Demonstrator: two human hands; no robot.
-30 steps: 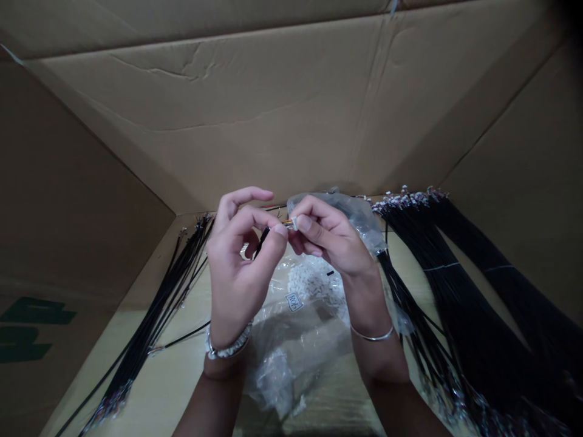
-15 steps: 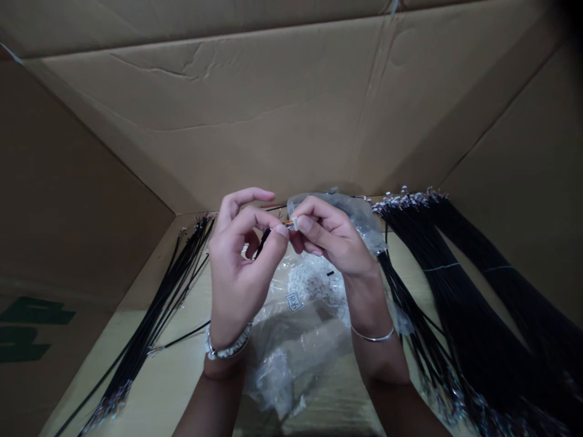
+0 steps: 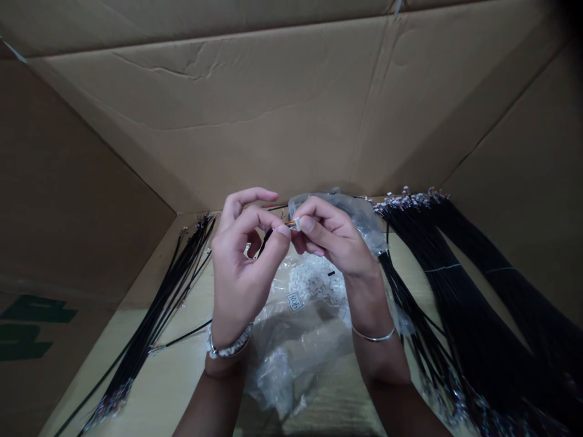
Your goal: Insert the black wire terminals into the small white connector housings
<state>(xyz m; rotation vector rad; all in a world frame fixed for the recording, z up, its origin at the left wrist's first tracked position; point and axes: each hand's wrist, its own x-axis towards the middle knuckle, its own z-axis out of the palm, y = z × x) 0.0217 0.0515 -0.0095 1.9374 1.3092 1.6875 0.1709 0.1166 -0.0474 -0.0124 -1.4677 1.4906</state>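
In the middle of the head view, my left hand [image 3: 248,258] pinches the thin coloured wires at the end of a black cable [image 3: 265,243] between thumb and forefinger. Its other fingers are curled or raised. My right hand [image 3: 330,233] grips a small white connector housing [image 3: 297,224] between thumb and forefinger, with orange and dark wires running into it from the left. The two sets of fingertips are almost touching. Below them lies a clear plastic bag [image 3: 291,340] with many small white connector housings [image 3: 314,279] in it. How far the wires sit inside the housing is too small to tell.
Black cables [image 3: 159,321] with bare coloured ends lie on the left of the wooden table [image 3: 182,376]. Large tied cable bundles [image 3: 455,279], white connectors at their far ends, fill the right. Another plastic bag [image 3: 359,218] sits behind my right hand. Cardboard walls [image 3: 273,109] enclose the back and sides.
Both hands keep the same grip on the wires and the connector housing. Everything in view has shifted very slightly to the right; otherwise nothing has visibly moved.
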